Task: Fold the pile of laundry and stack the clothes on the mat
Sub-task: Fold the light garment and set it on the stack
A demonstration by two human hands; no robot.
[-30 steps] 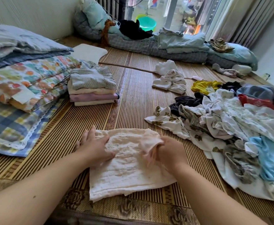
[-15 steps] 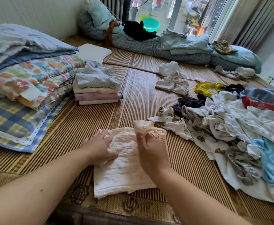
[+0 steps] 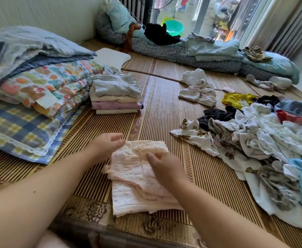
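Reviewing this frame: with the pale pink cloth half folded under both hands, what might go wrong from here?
1. The pink cloth's layers sit uneven at the near edge, so the fold may come out crooked.
2. The left hand hovers at the cloth's corner without a clear hold; only the right hand rests on it, so layers might slide.
3. The folded stack is already several items high; adding more could tip it.

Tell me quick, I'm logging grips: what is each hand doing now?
Left hand: open, fingers loosely curled at the cloth's far left corner, holding nothing.
Right hand: open, resting on the cloth.
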